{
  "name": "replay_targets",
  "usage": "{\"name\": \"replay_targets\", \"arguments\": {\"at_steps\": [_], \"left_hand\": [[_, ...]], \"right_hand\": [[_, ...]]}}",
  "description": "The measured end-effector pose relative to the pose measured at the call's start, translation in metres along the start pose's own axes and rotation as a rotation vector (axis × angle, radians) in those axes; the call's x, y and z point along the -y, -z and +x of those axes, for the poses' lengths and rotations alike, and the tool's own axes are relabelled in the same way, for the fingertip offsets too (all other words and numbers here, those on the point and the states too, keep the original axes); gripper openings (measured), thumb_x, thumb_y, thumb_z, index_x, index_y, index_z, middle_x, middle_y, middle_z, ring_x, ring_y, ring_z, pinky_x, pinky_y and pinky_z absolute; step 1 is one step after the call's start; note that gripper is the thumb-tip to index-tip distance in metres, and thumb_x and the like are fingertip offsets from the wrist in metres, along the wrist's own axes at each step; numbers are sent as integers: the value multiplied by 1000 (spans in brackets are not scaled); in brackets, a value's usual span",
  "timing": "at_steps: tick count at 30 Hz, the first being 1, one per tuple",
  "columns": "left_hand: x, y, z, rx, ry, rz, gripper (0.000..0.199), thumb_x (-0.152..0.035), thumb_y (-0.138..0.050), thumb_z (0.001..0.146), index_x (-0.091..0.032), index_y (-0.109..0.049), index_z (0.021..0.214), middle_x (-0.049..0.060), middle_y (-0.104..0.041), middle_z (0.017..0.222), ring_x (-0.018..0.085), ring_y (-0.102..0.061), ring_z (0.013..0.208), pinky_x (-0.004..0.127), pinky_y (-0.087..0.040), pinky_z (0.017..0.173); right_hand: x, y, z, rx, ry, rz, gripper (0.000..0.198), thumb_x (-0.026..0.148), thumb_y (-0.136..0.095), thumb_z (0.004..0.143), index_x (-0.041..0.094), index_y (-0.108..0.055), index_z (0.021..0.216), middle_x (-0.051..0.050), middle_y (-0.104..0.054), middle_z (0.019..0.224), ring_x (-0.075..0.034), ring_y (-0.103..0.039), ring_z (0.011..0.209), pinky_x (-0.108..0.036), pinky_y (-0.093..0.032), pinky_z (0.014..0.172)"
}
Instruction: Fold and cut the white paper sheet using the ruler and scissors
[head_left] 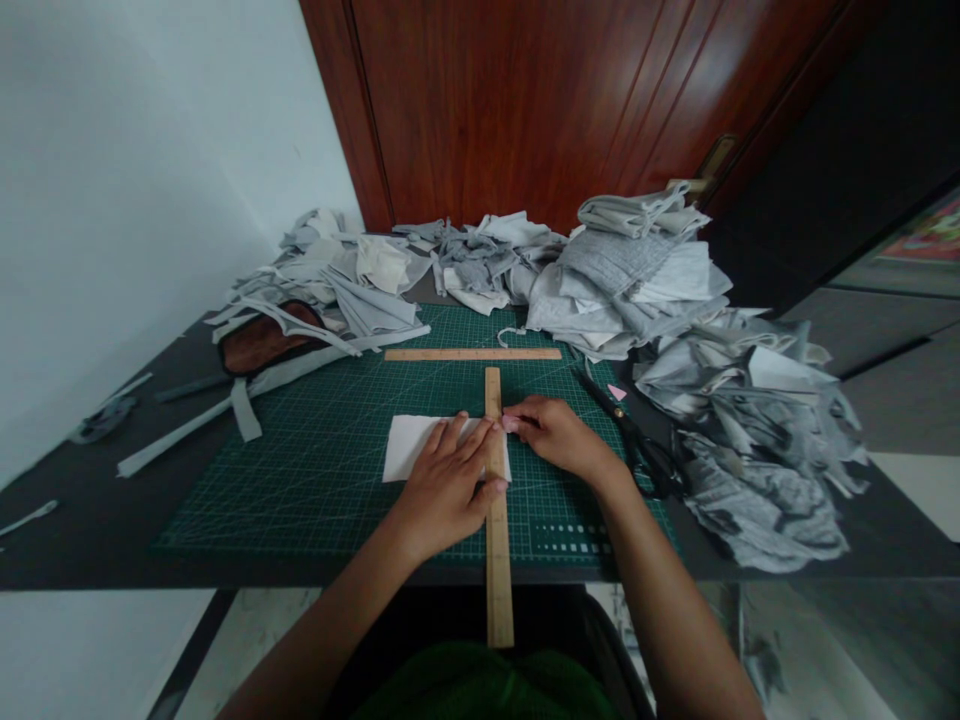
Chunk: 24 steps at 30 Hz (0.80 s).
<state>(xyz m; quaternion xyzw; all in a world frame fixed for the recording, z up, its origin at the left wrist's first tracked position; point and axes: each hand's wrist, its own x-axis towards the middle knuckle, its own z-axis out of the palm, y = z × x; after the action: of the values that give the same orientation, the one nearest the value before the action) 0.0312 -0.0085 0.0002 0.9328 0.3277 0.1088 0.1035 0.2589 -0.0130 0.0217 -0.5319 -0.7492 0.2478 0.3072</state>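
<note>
My left hand [450, 480] lies flat with its fingers spread, pressing on a white piece of cloth [405, 448] and the edge of a wooden ruler [499, 540]. The ruler runs front to back across the cloth's right end, its near end sticking out past the table edge. At the ruler's right side, my right hand [559, 432] pinches a small pink piece of tailor's chalk [511, 424], mostly covered by the fingers. Both hands rest over a green cutting mat [315, 490].
A second wooden ruler [472, 354] lies crosswise farther back. Black scissors [637, 440] and a pink chalk triangle [616, 392] lie on the right. Grey fabric piles [622, 280] line the back and right side. A brown, dark-edged piece [266, 345] sits among left-hand scraps.
</note>
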Motion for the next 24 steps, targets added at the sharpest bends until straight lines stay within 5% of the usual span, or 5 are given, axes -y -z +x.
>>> {"name": "replay_targets", "arguments": {"at_steps": [15, 24], "left_hand": [[-3, 2, 1, 13, 10, -10, 66, -46, -47, 101, -22, -30, 161, 5, -36, 166, 35, -22, 157, 57, -17, 128], [-1, -1, 0, -1, 2, -17, 66, -46, -46, 102, -22, -29, 161, 7, -36, 166, 35, -21, 157, 58, -17, 127]], "right_hand": [[-5, -8, 0, -21, -84, 94, 16, 25, -61, 98, 19, -74, 105, -4, -73, 86, -18, -64, 74, -29, -47, 70], [0, -7, -2, 3, -120, 76, 18, 26, -59, 99, 18, -75, 98, -2, -73, 77, -15, -61, 63, -26, -42, 61]]}}
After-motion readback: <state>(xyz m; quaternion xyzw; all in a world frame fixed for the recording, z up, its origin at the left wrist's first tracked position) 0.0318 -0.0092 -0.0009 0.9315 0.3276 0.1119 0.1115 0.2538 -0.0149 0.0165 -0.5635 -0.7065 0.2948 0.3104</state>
